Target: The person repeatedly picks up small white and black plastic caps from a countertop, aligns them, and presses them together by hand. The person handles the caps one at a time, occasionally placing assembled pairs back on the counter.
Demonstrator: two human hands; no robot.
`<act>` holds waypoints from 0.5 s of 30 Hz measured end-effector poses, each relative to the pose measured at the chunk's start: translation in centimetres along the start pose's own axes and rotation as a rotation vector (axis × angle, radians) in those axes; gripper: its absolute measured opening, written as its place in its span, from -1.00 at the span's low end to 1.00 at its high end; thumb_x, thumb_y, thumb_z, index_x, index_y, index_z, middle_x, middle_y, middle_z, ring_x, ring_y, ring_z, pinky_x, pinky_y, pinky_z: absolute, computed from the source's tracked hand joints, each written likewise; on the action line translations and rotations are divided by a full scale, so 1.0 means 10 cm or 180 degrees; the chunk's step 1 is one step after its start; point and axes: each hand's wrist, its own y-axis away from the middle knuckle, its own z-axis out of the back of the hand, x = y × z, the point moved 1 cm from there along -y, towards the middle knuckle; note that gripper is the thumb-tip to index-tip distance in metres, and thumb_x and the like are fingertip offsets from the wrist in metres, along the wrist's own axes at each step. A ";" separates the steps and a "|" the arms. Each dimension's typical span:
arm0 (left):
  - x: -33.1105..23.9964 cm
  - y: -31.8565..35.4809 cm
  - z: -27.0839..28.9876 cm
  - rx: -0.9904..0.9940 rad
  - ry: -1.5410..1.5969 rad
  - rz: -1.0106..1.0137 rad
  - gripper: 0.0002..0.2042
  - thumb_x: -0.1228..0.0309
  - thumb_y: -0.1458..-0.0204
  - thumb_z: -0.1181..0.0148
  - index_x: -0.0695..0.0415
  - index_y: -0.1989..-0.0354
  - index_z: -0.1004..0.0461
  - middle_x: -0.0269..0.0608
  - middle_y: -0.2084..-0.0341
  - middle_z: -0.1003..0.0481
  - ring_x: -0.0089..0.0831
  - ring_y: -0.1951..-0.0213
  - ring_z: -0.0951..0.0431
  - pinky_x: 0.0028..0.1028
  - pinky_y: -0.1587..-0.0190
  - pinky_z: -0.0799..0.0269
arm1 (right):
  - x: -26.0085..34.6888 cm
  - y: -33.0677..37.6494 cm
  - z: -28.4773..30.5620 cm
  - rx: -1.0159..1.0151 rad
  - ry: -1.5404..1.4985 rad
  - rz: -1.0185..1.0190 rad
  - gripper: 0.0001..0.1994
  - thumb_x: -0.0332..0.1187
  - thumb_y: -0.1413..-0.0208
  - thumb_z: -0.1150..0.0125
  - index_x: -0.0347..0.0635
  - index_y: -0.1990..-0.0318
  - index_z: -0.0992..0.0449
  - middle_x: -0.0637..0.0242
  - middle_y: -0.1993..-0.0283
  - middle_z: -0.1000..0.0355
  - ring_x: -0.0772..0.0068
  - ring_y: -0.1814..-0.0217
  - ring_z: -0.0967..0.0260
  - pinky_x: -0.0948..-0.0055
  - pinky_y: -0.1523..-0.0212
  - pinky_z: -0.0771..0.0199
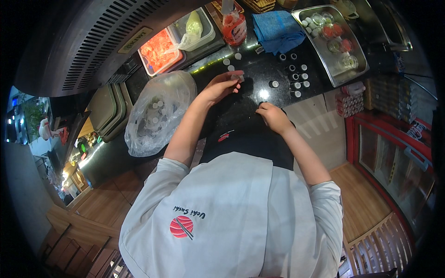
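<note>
A food shop's preparation counter (pixel 257 69) is showing: orange food (pixel 160 50) is filling a tub (pixel 168 69) at eleven o'clock, cups (pixel 328 31) are sitting in a steel tray (pixel 340 76) toward two, a red-framed fridge (pixel 380 153) is standing at three.

1. The centre is moderately bright; the pale shirt (pixel 232 199) is evenly lit, with soft folds of shade.
2. A strong white glare sits on the black counter (pixel 252 99), just right of centre, bleaching its surface.
3. Yellow-green reflections streak the upper middle; glints speckle the plastic bag (pixel 139 118).
4. Light and shadow stripe the pale panel (pixel 315 123) at right.
5. Bright lights burn out at lower left.
6. Edges bend toward black corners.
7. The small translucent piece (pixel 238 77) above centre lacks clear detail.
</note>
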 end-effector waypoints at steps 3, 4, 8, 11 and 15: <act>0.01 -0.02 0.03 -0.0532 -0.1373 -0.0086 -0.54 0.45 -0.23 -0.17 0.22 -0.31 -0.36 -0.16 0.13 -0.55 -0.40 0.14 -0.57 -0.41 0.03 -0.51 | 0.04 -0.10 0.12 -0.0674 -0.0631 -0.0192 -0.85 -0.58 -0.06 -0.24 -0.28 0.21 -0.63 0.11 0.23 -0.55 0.01 0.16 -0.55 0.21 0.08 -0.56; 0.02 -0.02 0.01 -0.0809 -0.2450 -0.0327 -0.54 0.42 -0.21 -0.19 0.23 -0.28 -0.38 -0.12 0.16 -0.57 -0.37 0.17 -0.58 -0.40 0.04 -0.51 | 0.10 -0.15 0.24 -0.0943 -0.0909 -0.0273 -0.87 -0.57 -0.07 -0.25 -0.29 0.23 -0.64 0.10 0.25 -0.56 -0.01 0.19 -0.56 0.21 0.09 -0.56; 0.03 0.01 -0.19 -0.1204 -0.3336 -0.0924 -0.64 0.35 -0.15 -0.21 0.33 -0.03 -0.42 0.19 0.18 -0.60 0.05 0.12 -0.64 -0.21 0.02 -0.53 | -0.17 -0.37 0.79 -0.2194 -0.0955 -0.0930 -0.94 -0.51 -0.13 -0.33 -0.26 0.26 -0.68 0.26 0.31 -0.62 0.53 0.35 -0.54 0.52 0.35 -0.49; 0.10 -0.04 -0.22 -0.1163 -0.3439 -0.0757 -0.71 0.35 -0.15 -0.20 0.31 0.06 -0.46 0.14 0.18 -0.61 0.07 0.12 -0.64 -0.19 0.03 -0.54 | -0.65 -0.50 1.17 -0.2654 -0.0912 -0.1648 -0.89 -0.47 -0.07 -0.41 -0.26 0.25 -0.69 0.35 0.43 -0.58 0.67 0.42 -0.44 0.58 0.35 -0.45; 0.18 -0.10 -0.25 -0.0808 -0.4686 -0.0960 -0.77 0.36 -0.19 -0.18 0.26 0.09 -0.44 0.08 0.24 -0.63 0.08 0.10 -0.64 -0.16 0.03 -0.54 | -0.94 -0.71 1.48 -0.2145 -0.0225 -0.2173 -0.83 -0.36 -0.04 -0.39 -0.24 0.25 -0.72 0.18 0.42 -0.64 0.39 0.36 -0.60 0.41 0.19 -0.58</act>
